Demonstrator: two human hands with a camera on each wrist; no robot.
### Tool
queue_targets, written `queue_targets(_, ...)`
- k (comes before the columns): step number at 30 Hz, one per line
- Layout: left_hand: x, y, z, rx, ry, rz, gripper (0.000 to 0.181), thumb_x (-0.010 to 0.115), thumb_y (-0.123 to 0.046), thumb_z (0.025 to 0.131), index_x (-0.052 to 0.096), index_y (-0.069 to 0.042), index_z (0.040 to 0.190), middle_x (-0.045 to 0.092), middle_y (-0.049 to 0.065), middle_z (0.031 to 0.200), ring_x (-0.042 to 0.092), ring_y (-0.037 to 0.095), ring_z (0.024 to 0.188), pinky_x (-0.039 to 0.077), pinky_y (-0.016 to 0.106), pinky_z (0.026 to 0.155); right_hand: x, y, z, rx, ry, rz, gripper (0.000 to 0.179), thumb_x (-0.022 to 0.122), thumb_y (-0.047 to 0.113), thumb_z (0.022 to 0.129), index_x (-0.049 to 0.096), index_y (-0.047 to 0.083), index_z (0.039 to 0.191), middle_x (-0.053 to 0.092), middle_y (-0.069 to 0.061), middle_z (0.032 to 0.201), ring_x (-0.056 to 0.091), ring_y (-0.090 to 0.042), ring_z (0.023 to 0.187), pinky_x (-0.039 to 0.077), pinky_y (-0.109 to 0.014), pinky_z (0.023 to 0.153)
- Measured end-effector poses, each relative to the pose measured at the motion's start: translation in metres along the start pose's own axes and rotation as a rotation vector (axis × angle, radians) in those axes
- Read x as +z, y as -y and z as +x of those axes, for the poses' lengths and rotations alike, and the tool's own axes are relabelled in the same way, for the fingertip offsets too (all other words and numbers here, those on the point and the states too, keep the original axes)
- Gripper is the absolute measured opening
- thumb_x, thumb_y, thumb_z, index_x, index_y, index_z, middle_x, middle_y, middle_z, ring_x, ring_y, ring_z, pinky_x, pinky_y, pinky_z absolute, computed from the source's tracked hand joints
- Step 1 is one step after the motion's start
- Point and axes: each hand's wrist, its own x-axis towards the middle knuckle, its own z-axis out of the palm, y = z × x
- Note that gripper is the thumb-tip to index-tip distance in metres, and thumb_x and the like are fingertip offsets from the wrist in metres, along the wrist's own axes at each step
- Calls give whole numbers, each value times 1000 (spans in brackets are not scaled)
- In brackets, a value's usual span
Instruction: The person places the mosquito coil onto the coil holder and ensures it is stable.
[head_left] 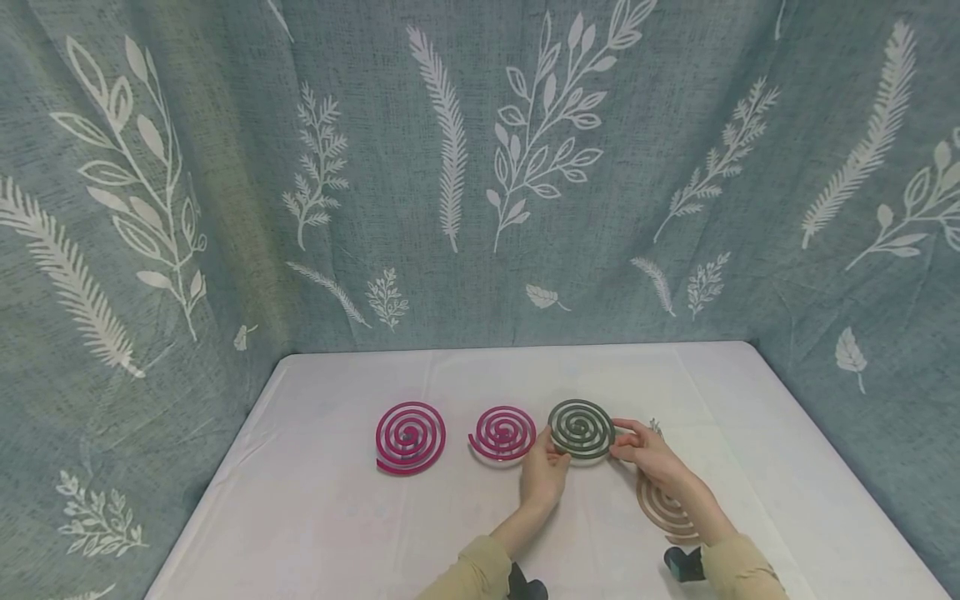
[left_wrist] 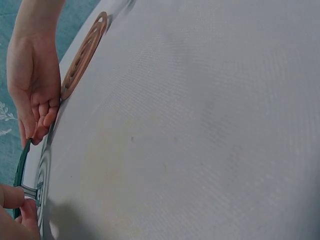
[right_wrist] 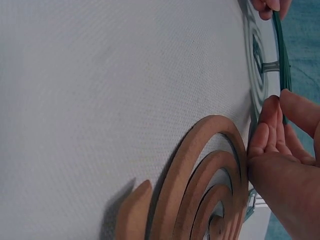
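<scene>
A dark green mosquito coil [head_left: 581, 429] is level above the white table, with a small metal stand [right_wrist: 270, 66] under its middle. My left hand [head_left: 543, 479] pinches its left edge between thumb and fingers. On the right edge, my right hand [head_left: 654, 458] pinches the coil with thumb and fingertips, its other fingers loosely bent below. A brown mosquito coil [right_wrist: 180, 200] lies flat on the table under my right forearm, partly hidden by it in the head view. Just left of my left hand is a smaller pink coil [head_left: 504, 433].
A larger pink coil [head_left: 410, 437] sits farther left in the same row. Another small metal stand [head_left: 656, 427] shows behind my right hand. The white cloth-covered table [head_left: 300, 500] ends at a patterned blue-green curtain [head_left: 465, 167] on the back and sides.
</scene>
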Motion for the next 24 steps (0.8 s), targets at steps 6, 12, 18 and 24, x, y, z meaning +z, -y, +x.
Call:
queue_targets(6,0,0,0,3,-11,5,54,65,1,82,47,6,133,60,7,90,59,9,76,50,19,66,0,0,0,-3,-3,10,60,62,10,89,36,3,142,60,1,90,55,-12,90,44,-34,94)
queue_targets(12,1,-1,-1,-1,-18,3,53,65,1,82,48,6,133,60,7,88,60,10,76,51,21,67,1,0,-1,-4,-11,10,60,62,10,89,36,3,142,60,1,89,55,-13,90,44,-33,93)
queue_targets(18,2,1,1,10,-22,14,53,65,1,82,48,6,132,60,6,86,60,10,76,51,22,67,1,1,-1,1,-13,7,60,62,9,88,36,3,142,60,1,88,55,-13,89,44,-33,93)
queue_targets(24,2,1,1,10,-19,14,53,65,0,82,48,5,132,60,5,87,59,10,76,51,21,67,1,2,-1,15,-17,5,60,62,9,88,36,3,142,60,0,88,55,-14,90,42,-40,98)
